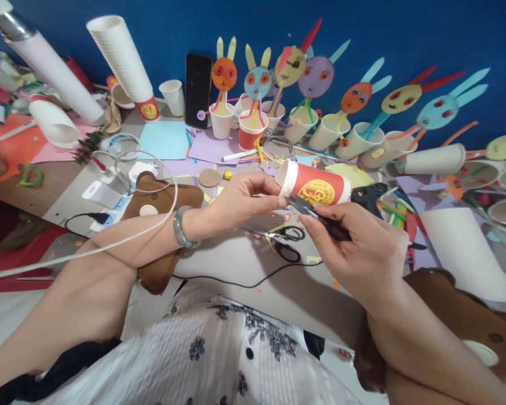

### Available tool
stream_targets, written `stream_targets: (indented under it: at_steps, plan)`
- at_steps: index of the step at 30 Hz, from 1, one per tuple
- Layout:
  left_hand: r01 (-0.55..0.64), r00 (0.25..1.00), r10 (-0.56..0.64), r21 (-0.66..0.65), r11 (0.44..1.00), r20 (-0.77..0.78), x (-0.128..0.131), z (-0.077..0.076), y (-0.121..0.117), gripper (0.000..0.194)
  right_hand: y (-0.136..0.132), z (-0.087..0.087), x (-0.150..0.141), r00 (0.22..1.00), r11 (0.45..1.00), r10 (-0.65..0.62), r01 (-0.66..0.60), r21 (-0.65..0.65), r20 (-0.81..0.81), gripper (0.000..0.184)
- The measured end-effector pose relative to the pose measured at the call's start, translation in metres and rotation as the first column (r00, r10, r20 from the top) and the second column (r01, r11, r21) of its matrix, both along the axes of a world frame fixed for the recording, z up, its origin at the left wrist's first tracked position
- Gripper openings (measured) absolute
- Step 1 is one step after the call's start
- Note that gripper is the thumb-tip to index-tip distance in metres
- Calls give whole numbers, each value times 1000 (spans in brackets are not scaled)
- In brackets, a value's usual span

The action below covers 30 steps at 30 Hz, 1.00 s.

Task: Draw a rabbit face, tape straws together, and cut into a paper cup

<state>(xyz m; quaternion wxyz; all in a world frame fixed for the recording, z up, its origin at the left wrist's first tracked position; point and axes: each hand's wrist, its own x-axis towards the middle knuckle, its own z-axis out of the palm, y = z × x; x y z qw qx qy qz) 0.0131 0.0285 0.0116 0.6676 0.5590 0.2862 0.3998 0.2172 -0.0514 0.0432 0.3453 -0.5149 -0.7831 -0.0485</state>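
My left hand (253, 194) is closed in a pinch at the open rim of a red and white paper cup (316, 183). The cup lies tilted on its side with a gold emblem facing me. In my right hand (354, 236) is a pair of scissors with grey blades (300, 205), pointing left along the cup's near side, close to my left fingertips. The fingers hide most of its dark handle. Below the hands, another pair of scissors (289, 242) with black handles rests on the table.
Paper cups with rabbit-faced figures (224, 76) line the blue wall. A tall cup stack (120, 56) and dark phone (198, 90) stand behind. A white cable (175, 194) crosses my left forearm. Brown bear-shaped pieces (160, 275) and paper scraps lie around.
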Motion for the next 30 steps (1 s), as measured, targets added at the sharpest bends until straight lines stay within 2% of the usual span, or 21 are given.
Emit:
stream_targets:
  at_steps: [7,13,24,30]
  plan:
    - [-37,999,38,33,999,-22,1,-2,-1,31,-4,2,2,999,999,11,-13,31,46,10]
    - [-41,999,42,30,999,-21,1,-2,-2,31,-4,2,2,998,1000,-1,0,8,69,8]
    - [49,998,-45,-124,991,34,1,3,-3,31,-3,1,1,997,993,59,-64,96,47,15]
    - [51,998,-45,-149,987,41,3,6,-4,33,-4,0,3,996,990,48,-57,132,69,14]
